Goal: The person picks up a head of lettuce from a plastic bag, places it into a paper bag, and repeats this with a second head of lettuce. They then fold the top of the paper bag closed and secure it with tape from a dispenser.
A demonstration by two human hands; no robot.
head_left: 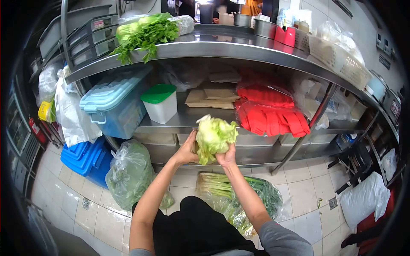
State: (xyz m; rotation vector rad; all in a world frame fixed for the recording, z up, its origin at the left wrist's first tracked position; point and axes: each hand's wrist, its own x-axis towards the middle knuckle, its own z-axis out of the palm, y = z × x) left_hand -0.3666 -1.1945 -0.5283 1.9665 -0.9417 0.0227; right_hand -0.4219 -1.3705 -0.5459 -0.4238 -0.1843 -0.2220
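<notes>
A head of lettuce [215,137], pale green with loose outer leaves, is held up in front of the steel shelving. My left hand [188,149] presses against its left side, fingers pointing up. From below and to the right, my right hand [226,156] cups the base, its fingers partly hidden by the leaves. Beneath my forearms, a clear plastic bag of green onions [239,192] lies on the tiled floor. To the left of it stands a clear bag of leafy greens [130,177].
A steel counter [239,50] bears leafy celery [147,34] and a plastic basket [337,53]. On the shelf below sit a blue bin [117,102], a green-lidded tub [159,102], brown paper bags [212,97] and red packages [271,115]. A slanted metal leg [314,119] stands at right.
</notes>
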